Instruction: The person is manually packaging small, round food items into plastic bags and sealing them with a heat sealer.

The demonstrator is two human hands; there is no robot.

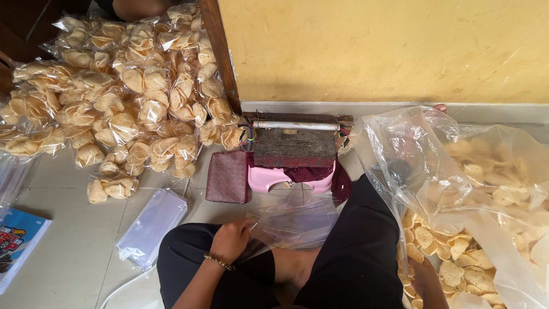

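Note:
My left hand (230, 240), with a bead bracelet on the wrist, pinches the edge of an empty clear plastic bag (294, 220) that lies across my lap. My right hand (424, 280) reaches down into the big clear sack (412, 149) of pale round crackers (452, 269) at my right; its fingers are hidden among the crackers, so I cannot tell whether they grip any. A wooden heat sealer with a metal bar (294, 140) stands on a pink stool (269, 178) in front of me, against the yellow wall.
A heap of sealed cracker packets (120, 103) fills the floor at the left. A stack of flat empty bags (151, 226) lies by my left knee, a maroon pouch (227, 177) leans by the stool, and a blue printed packet (17, 237) sits at far left.

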